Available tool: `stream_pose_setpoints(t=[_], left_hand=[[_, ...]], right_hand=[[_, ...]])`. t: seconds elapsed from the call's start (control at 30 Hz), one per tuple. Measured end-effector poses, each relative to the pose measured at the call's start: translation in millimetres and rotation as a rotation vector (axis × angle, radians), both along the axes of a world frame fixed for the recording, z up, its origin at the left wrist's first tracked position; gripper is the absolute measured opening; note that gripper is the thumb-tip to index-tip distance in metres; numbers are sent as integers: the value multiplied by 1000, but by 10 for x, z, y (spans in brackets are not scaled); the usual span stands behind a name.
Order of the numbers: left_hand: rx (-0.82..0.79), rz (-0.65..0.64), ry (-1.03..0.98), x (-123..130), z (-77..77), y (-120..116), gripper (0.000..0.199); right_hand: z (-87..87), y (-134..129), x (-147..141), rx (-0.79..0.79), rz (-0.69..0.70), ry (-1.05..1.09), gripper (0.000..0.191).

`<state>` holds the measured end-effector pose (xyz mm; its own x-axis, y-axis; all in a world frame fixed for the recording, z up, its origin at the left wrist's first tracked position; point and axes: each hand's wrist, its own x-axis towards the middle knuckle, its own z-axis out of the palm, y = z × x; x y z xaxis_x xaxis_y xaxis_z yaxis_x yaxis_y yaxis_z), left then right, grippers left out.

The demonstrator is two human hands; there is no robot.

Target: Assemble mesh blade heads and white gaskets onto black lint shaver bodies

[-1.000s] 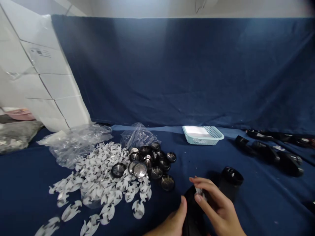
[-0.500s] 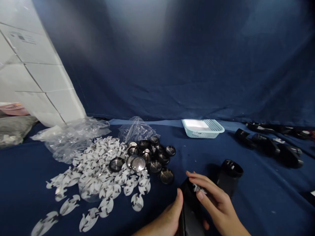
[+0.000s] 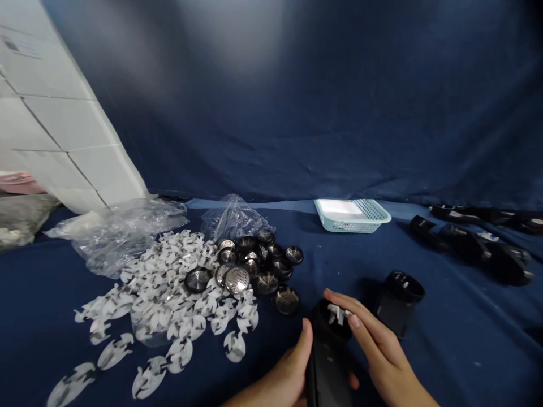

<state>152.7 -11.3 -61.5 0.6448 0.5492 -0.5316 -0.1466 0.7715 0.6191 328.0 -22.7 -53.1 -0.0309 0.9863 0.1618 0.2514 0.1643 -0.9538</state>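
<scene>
My left hand (image 3: 286, 370) is wrapped around a black plastic housing (image 3: 330, 367), its thumb along the near left side. The round open end of the housing points up and away from me. In that opening sits a small white plastic piece (image 3: 336, 314), tilted. My right hand (image 3: 377, 347) has its thumb and fingers at the piece and the rim, closed on the piece; part of this contact is hidden. A second black housing (image 3: 399, 302) with a round open end lies just to the right of my right hand.
Left of my hands spreads a heap of white plastic pieces (image 3: 169, 294). Several black-rimmed metal mesh caps (image 3: 237, 280) lie beside it. Clear plastic bags (image 3: 127, 229) are behind. A light blue basket (image 3: 352, 226) stands at the back, and more black parts (image 3: 475, 246) lie far right.
My right fingers have shifted slightly off the housing's opening, so the white piece and the rim show more. The housing tilts a little differently, and the whole view has shifted slightly.
</scene>
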Motion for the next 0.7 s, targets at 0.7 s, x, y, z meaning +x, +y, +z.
stream_pose_setpoints(t=[0.7], left_hand=[[-89, 19, -104, 0, -79, 27, 97]], right_hand=[[35, 21, -6, 24, 158, -151, 41]])
